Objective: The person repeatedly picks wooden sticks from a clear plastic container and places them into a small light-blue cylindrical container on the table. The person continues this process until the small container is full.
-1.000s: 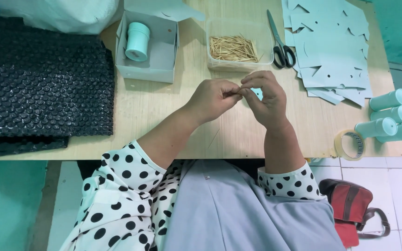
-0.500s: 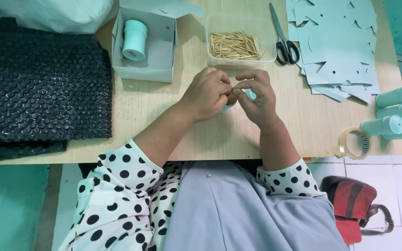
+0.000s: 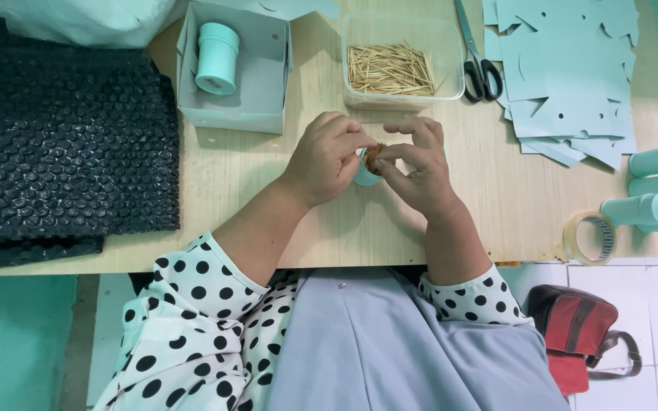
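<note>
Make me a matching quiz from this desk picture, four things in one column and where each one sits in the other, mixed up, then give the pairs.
Things:
1. scissors
2. tape roll
3. loose toothpicks
4. black bubble wrap

Places:
A. in the clear plastic tray
B. at the table's left end
C. between the tray and the cut paper sheets
D. at the table's near right edge

Pairs: 1-C, 2-D, 3-A, 4-B

Wooden tabletop (image 3: 268,221): beyond our hands, toothpick tub (image 3: 399,65), open box (image 3: 231,72); scissors (image 3: 480,65), paper scraps (image 3: 573,84) right; bubble wrap (image 3: 55,144) left; tape roll (image 3: 592,237) near right edge.
</note>
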